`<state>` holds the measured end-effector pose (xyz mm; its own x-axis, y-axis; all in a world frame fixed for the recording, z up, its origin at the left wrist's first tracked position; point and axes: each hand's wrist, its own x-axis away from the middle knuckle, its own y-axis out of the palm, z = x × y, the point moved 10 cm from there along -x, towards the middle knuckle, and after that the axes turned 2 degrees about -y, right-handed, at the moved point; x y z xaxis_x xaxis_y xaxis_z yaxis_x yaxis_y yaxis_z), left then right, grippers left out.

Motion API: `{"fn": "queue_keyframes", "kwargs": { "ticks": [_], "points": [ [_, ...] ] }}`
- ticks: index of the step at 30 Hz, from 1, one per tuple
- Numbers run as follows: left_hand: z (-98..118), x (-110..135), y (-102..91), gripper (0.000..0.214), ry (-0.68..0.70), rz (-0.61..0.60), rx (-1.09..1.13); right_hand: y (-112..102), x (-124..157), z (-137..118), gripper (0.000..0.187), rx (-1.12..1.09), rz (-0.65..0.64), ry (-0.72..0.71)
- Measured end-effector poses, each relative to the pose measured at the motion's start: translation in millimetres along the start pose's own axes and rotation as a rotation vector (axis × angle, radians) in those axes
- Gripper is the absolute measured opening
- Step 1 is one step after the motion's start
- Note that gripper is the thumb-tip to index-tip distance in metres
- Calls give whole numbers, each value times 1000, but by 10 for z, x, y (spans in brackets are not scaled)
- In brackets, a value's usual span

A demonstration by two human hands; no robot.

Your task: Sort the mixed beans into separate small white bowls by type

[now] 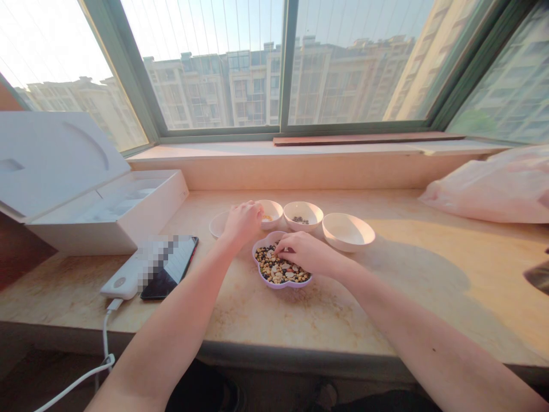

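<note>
The right hand is dipping its curled fingers into mixed beans in a lilac flower-shaped dish. The left hand is curving, partly closed, over a small bowl just beyond the dish, beside a white plate. Neither hand's grip can be made out.

Glossy ceramic bowl, smooth scalloped dish, probably plastic, polished stone sill, matt card box
</note>
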<state>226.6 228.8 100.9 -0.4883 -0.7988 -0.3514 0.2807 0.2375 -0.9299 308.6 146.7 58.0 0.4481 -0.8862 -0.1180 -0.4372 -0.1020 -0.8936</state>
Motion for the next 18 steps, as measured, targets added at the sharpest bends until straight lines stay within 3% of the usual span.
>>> {"fn": "queue_keyframes", "kwargs": {
  "ticks": [4,8,13,18],
  "points": [
    [95,44,-40,30,81,6,131,-133,4,18,24,-75,101,-10],
    [204,115,-111,32,150,0,364,-280,41,177,26,-313,225,81],
    [327,168,-63,36,166,-123,571,-431,121,324,34,-551,346,234],
    [380,193,18,32,133,-203,765,-483,127,357,47,-617,413,250]
  ]
}}
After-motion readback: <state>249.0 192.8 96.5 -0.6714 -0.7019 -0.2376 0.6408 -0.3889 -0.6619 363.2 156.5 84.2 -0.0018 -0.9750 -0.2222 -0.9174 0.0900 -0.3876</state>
